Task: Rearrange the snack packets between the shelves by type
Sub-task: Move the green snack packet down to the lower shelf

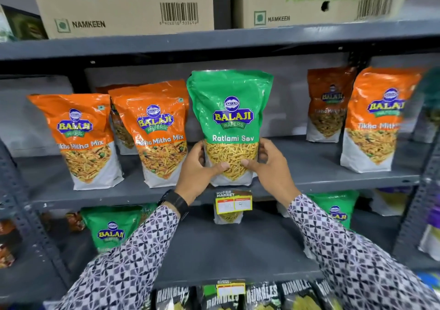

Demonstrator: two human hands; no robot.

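Observation:
A green Ratlami Sev packet (229, 109) stands upright at the middle of the grey middle shelf (333, 181). My left hand (197, 169) grips its lower left side and my right hand (269, 164) grips its lower right side. Orange Tikha Mitha Mix packets stand on the same shelf: one at the far left (81, 140), one beside the green packet (157, 131), and two on the right (373, 119) (328, 105). On the shelf below stand more green packets, one at the left (112, 228) and one at the right (335, 209), partly hidden by my sleeves.
Two cardboard cartons sit on the top shelf, marked Ratlami Sev (123, 5) and Aloo Sev (316, 0). A price tag (233, 203) hangs on the middle shelf's front edge. Dark Rumbles packets (262, 296) line the bottom. Perforated shelf uprights (426, 190) flank both sides.

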